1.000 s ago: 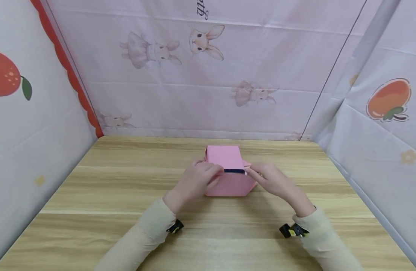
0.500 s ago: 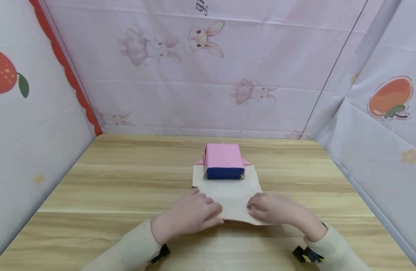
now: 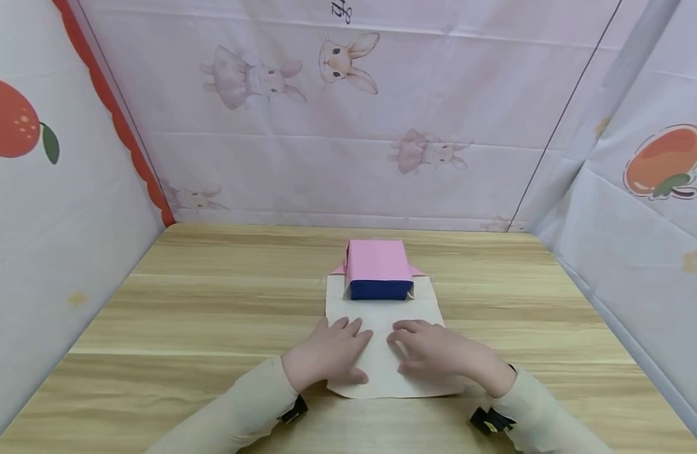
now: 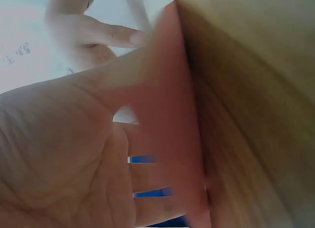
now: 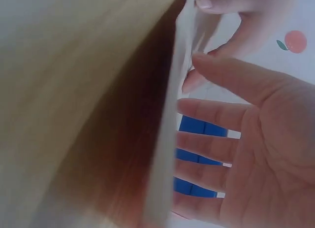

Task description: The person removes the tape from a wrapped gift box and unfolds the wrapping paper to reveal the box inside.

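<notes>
A sheet of paper (image 3: pixel 378 315), off-white on the face turned up, lies unfolded on the wooden table. Its pink underside shows along the edge in the left wrist view. At its far end sits a small dark blue box (image 3: pixel 380 290) with pink paper (image 3: pixel 378 258) over its top. My left hand (image 3: pixel 334 353) rests on the sheet's near left part, fingers spread. Opposite it, my right hand (image 3: pixel 436 350) touches the near right part with extended, slightly bent fingers. In the right wrist view the fingertips (image 5: pixel 189 107) meet the sheet, with the blue box behind them.
The wood-grain table (image 3: pixel 224 302) extends on both sides of the paper. A fabric backdrop (image 3: pixel 484 82) printed with rabbits stands behind it, with side panels left and right. A small black device (image 3: pixel 492 420) is strapped at each wrist.
The pink front flap has been folded down towards me, uncovering the blue box side and the off-white face. Both hands came nearer with it, then flattened on the sheet and moved inward.
</notes>
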Demonstrator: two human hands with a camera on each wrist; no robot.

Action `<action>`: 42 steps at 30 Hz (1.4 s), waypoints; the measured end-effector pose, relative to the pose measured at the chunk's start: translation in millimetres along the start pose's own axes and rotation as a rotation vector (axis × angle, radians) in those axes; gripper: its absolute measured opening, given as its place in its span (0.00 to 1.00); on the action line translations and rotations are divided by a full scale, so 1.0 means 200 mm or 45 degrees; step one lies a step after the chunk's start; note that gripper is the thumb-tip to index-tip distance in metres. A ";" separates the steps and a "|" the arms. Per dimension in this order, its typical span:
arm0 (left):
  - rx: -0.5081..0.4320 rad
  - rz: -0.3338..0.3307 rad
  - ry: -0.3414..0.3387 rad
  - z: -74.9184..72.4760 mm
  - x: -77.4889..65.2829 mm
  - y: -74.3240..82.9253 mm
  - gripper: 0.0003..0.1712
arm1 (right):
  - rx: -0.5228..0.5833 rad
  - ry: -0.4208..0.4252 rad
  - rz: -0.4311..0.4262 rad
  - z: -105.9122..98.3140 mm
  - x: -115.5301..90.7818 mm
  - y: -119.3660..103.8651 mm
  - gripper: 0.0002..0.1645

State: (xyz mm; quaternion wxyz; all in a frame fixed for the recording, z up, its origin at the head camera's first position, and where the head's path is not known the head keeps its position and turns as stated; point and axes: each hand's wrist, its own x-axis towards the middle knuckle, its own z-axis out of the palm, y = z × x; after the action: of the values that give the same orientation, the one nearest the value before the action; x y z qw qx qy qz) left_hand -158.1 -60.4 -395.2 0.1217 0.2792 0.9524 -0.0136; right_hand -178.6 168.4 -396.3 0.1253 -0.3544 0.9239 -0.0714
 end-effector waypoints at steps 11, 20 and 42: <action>-0.115 -0.052 -0.121 -0.04 0.05 -0.16 0.55 | 0.010 -0.215 0.229 -0.06 0.02 0.14 0.52; -0.092 -0.148 -0.123 -0.05 0.03 -0.30 0.60 | 0.168 -0.199 0.292 -0.08 -0.04 0.24 0.50; -0.037 -0.136 0.204 -0.03 0.13 -0.29 0.57 | 0.209 0.273 -0.007 -0.07 0.06 0.32 0.41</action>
State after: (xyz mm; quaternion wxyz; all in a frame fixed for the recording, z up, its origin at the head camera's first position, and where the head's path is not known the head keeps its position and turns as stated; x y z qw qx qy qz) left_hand -211.4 -94.4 -397.7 0.0485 0.2266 0.9727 0.0162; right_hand -231.8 209.2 -398.9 0.0542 -0.3357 0.9221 -0.1844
